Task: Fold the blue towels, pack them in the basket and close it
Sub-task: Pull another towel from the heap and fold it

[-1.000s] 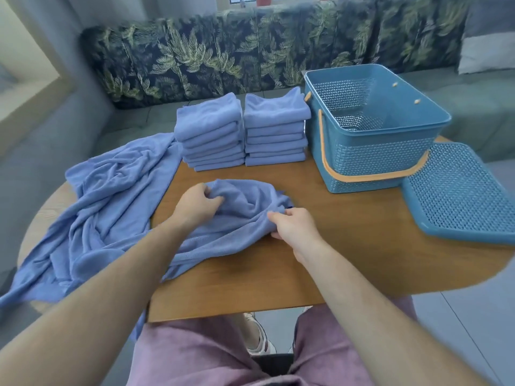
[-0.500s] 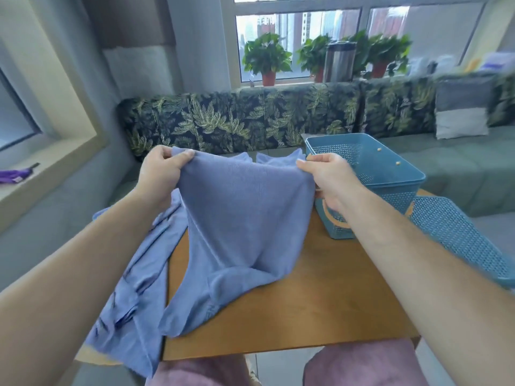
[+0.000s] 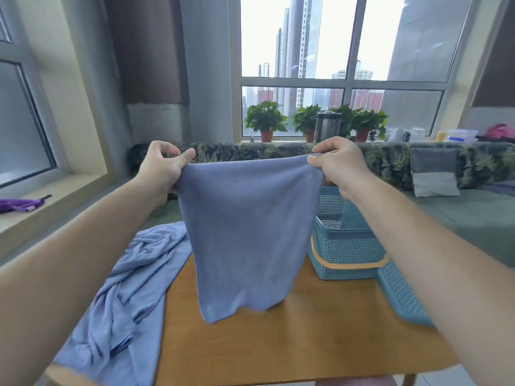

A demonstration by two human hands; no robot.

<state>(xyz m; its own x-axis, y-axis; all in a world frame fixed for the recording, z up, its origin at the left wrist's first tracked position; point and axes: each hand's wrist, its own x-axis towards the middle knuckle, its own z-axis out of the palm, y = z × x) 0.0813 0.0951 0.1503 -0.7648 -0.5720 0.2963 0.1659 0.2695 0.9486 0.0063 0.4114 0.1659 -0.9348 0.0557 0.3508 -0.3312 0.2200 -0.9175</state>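
A blue towel hangs spread in front of me, high above the wooden table. My left hand pinches its top left corner and my right hand pinches its top right corner. Its lower edge hangs clear of the tabletop. Behind it to the right stands the open blue basket with an orange handle. The basket's perforated lid lies flat beside it, partly behind my right forearm. The stacks of folded towels are hidden behind the held towel.
Crumpled blue towels lie over the table's left edge. A leaf-patterned sofa with a grey cushion runs behind the table. Potted plants and a metal flask stand on the windowsill.
Both hands lifted the towel from the table, where it lay bunched, up to chest height and pulled its top edge taut. The view tilted upward with it.
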